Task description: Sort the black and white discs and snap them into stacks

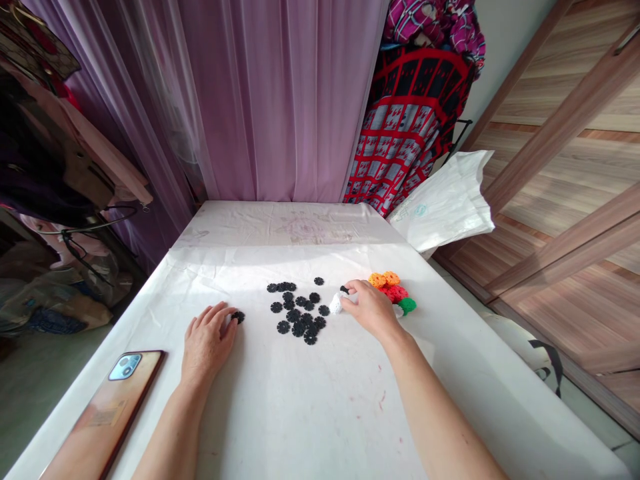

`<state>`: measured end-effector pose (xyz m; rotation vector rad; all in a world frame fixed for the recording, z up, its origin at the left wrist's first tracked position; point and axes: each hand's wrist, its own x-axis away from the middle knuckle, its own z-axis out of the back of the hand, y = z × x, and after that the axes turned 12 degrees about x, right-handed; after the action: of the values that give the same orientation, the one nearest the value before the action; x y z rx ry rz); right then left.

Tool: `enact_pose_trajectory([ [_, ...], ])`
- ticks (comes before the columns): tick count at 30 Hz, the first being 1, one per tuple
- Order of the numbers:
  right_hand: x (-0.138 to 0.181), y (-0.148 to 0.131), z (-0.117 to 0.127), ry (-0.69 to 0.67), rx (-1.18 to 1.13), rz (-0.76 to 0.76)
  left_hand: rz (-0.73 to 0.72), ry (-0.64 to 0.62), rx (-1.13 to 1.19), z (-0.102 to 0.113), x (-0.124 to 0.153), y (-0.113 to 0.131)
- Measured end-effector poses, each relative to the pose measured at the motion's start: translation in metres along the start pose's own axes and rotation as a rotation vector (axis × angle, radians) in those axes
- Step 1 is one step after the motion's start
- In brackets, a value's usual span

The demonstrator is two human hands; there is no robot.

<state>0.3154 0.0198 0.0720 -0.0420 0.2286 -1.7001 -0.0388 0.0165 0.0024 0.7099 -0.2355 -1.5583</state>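
My left hand [207, 337] lies flat on the white table [300, 413], fingers stretched out, its fingertips touching one black toothed disc [239, 317]. My right hand [367, 308] is closed in a pinch on a small black disc [345, 290], held just above a white disc cluster [335, 304]. Several loose black discs [299, 312] lie scattered between my two hands. Right behind my right hand sits a built cluster of orange [384, 279], red [395, 293] and green [407, 305] discs.
A phone [115, 403] lies face down near the table's left front edge. A white plastic bag [445, 203] rests at the far right corner. Purple curtains [270, 100] hang behind the table, and a red patterned cloth [405, 133] hangs to the right.
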Motion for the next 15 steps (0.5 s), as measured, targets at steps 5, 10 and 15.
enact_pose_trajectory([
  [5,0.010,0.006,-0.003,-0.009,0.085,-0.026,-0.007,-0.004,-0.004,-0.001,0.000,-0.002],
  [10,0.017,-0.006,0.001,-0.125,0.266,-0.030,-0.010,-0.012,-0.006,-0.001,-0.002,-0.003],
  [15,0.016,-0.015,0.007,-0.134,0.294,-0.021,-0.006,-0.032,-0.017,0.001,-0.002,-0.002],
])
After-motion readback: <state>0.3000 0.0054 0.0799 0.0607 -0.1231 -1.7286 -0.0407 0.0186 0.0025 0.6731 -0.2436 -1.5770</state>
